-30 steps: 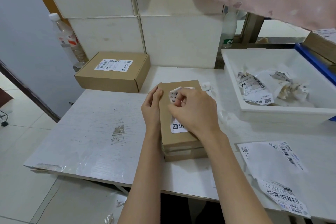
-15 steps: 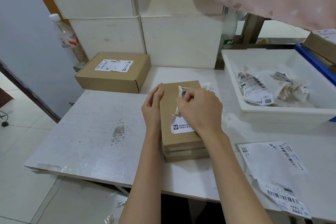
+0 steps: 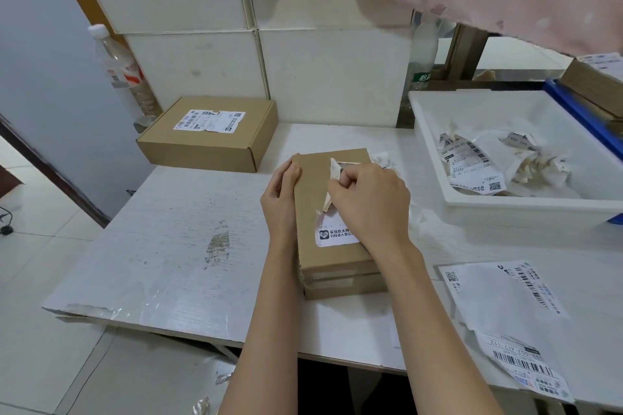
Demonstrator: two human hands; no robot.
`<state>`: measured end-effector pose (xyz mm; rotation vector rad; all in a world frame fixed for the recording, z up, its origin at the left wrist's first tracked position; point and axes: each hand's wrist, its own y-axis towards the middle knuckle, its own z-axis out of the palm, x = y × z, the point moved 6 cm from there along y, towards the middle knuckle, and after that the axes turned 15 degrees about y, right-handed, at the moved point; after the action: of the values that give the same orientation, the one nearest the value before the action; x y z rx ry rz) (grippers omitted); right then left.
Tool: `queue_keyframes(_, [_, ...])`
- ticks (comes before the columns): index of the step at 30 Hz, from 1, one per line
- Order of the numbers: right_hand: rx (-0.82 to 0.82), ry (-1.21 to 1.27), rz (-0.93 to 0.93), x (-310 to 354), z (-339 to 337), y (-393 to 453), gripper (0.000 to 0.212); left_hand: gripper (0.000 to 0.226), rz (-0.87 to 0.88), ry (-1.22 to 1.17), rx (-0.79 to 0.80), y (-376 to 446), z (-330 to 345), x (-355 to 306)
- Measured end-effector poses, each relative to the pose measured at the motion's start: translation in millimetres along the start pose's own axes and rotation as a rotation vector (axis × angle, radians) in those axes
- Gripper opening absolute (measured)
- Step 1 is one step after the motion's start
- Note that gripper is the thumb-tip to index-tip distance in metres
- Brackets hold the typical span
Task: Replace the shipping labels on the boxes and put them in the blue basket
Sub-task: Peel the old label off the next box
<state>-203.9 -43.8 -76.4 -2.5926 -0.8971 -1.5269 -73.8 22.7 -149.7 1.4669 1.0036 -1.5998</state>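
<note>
Nearest on the white tabletop, at the right edge, lie loose white sheets of barcoded shipping labels, partly cut off by the frame. Just beyond, the narrow brown cardboard box lies lengthwise under both hands. The left hand presses its straight fingers against the box's left side to steady it. The right hand pinches the torn white shipping label, which over the last second has peeled further off the far half of the box; only its near part stays stuck. Removal looks roughly half done, and a fresh label has yet to go on. Further back left sits a wider brown cardboard box with its label still on. To the right, the white plastic tray holds crumpled peeled labels. Behind it only a rim of the blue basket shows; its contents are mostly cut off.
</note>
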Motion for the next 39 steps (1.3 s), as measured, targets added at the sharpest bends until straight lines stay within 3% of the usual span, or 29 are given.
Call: queue_keyframes(39, [0.001, 0.045, -0.042, 4.2, -0.2, -0.5, 0.047, 0.020, -0.005, -0.020, 0.013, -1.7, 0.1, -0.6])
